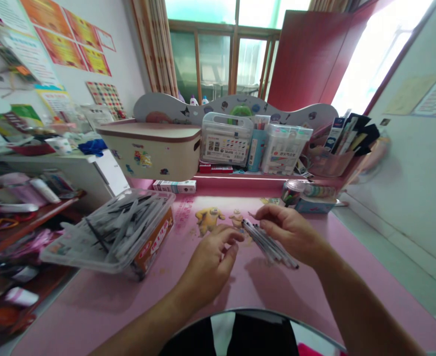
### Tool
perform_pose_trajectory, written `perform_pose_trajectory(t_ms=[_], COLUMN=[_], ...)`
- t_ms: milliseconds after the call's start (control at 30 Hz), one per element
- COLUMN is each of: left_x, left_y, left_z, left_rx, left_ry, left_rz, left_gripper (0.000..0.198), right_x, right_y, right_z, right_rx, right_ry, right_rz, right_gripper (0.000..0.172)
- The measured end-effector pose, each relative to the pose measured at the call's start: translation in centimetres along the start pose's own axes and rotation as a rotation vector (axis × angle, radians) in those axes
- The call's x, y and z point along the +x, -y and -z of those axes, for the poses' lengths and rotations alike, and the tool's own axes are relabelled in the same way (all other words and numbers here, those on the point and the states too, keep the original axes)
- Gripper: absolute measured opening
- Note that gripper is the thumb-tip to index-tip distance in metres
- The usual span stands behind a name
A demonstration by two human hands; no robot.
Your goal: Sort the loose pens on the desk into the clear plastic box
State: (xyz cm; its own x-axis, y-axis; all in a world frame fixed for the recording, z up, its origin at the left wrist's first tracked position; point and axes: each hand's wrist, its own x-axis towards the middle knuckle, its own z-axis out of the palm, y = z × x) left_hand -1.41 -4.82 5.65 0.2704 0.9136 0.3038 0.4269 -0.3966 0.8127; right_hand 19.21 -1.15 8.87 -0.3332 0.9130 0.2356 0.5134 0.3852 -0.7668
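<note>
A loose bundle of slim grey pens (271,244) lies slanting over the pink desk (225,287), between and just beyond my hands. My left hand (212,259) hovers left of the bundle, its fingers bent and apart, with nothing seen in them. Over the bundle's upper right side, my right hand (290,230) has its thumb and index finger pinched near a small thin item too blurred to name. To the left stands a clear plastic box (110,267) heaped with pens and grey plastic sleeves (124,222).
A lidded cream bin (154,153), a clear marker case (225,143), a blue pencil holder (257,151) and a pen basket (329,160) line the back shelf. A jar (292,193) and a light blue box (316,204) stand at the back right.
</note>
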Motion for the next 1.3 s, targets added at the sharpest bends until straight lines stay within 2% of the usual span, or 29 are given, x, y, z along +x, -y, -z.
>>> perform_pose_trajectory(t_ms=[67,133,233,300,433,667,933,1000,1100,1200,1300], left_x=[0.8,1.3,1.3,1.0,0.5,0.7,0.6,0.5,0.4,0.5,1.0], left_y=[0.9,1.9,3.4,3.9,4.1,4.4,4.9,5.1,5.1,5.2,5.8], left_z=[-0.7,-1.7,-3.3,-4.2,-4.8,-4.4,-4.8,-5.0,-5.0,-4.9,-4.6], left_rx=[-0.155,-0.315,-0.554,-0.664,-0.721,-0.702,-0.698,-0.723,-0.737,-0.779,-0.875], left_ry=[0.060,0.090,0.050,0.005,0.017,0.047,0.109,0.116,0.077,0.010,-0.045], left_rz=[0.155,0.286,0.443,0.494,0.490,0.466,0.456,0.455,0.436,0.437,0.450], left_gripper=[0.018,0.015,0.013,0.013,0.010,0.011,0.011,0.011,0.011,0.017,0.031], right_x=[0.0,-0.2,-0.6,-0.9,-0.8,-0.3,0.0,0.0,0.2,0.8,1.4], right_y=[-1.2,-2.7,-4.9,-6.0,-7.1,-7.0,-7.8,-7.4,-5.8,-3.7,-2.6], right_z=[0.8,0.8,0.0,-0.6,-1.1,-1.1,-0.7,-0.3,-0.2,-1.6,-4.2], right_rx=[-0.273,-0.524,-0.753,-0.816,-0.871,-0.914,-0.891,-0.853,-0.664,-0.229,0.313], right_ry=[0.000,0.077,0.223,0.283,0.307,0.265,0.287,0.258,0.167,0.131,0.226], right_rz=[-0.084,-0.190,-0.314,-0.355,-0.414,-0.432,-0.494,-0.487,-0.356,-0.240,-0.273], right_gripper=[0.014,0.018,0.017,0.020,0.026,0.023,0.019,0.018,0.018,0.016,0.015])
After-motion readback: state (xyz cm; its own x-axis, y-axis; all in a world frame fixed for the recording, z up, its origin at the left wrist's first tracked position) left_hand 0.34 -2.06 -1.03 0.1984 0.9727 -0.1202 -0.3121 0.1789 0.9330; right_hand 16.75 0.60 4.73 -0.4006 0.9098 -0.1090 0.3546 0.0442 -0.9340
